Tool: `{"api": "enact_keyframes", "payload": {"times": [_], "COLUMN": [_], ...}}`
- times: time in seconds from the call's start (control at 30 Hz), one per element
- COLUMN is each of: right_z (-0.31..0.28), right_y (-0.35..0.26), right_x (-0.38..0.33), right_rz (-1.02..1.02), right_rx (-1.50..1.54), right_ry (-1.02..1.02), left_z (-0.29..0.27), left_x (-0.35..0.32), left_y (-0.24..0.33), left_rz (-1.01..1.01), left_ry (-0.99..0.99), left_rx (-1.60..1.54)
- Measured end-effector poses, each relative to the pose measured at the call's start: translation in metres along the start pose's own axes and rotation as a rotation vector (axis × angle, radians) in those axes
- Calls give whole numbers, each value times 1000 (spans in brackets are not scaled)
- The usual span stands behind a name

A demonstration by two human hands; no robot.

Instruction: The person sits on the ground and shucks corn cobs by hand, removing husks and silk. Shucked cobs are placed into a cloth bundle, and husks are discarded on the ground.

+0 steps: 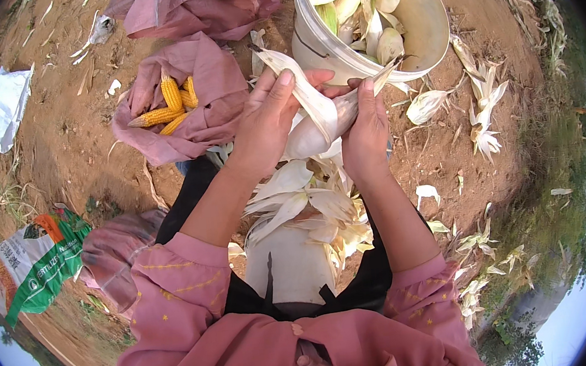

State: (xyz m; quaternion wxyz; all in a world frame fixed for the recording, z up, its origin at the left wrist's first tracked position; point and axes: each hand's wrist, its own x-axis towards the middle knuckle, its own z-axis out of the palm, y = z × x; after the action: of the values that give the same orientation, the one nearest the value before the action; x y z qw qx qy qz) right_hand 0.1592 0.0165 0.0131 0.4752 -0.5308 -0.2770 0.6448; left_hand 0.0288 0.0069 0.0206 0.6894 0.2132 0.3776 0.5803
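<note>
An ear of corn [349, 110], still wrapped in pale husk, lies slantwise between my hands over my lap. My left hand [267, 123] pinches a long husk leaf [305, 85] that stands away from the ear. Wrapped round the ear's narrow end is my right hand [365, 136], thumb on top. Just below the hands, loose husks [302, 200] are heaped between my knees. To the left of my left hand, bare yellow corn cobs [171, 94] rest in an opened pink sack [213, 70].
A white bucket [429, 51] with unpeeled ears [353, 5] stands beyond my right hand. More pink cloth [192, 8] lies at the top. A green and white printed bag [47, 259] is at the left, and a white scrap [10, 105] above it. Dry husks [488, 102] litter the dirt at right.
</note>
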Motion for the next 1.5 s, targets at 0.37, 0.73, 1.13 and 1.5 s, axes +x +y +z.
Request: {"api": "enact_keyframes", "payload": {"times": [0.37,0.73,1.13,1.5], "right_z": [-29,-7,-15,-17], "right_y": [-31,-11,-16,-16], "right_x": [33,8,13,13], "right_rz": [-86,-42,-95,-143], "right_rx": [167,-176,-269,-366], "right_ry": [327,-198,-43,-36], "left_z": [-18,-10,-14,-13], "left_x": [-2,-5,1,-1], "left_y": [25,-18,-10,-10], "left_rz": [-630,-186,-168,-104], "left_ry": [-224,-277,-79,-68], "left_rx": [732,466,649,841]}}
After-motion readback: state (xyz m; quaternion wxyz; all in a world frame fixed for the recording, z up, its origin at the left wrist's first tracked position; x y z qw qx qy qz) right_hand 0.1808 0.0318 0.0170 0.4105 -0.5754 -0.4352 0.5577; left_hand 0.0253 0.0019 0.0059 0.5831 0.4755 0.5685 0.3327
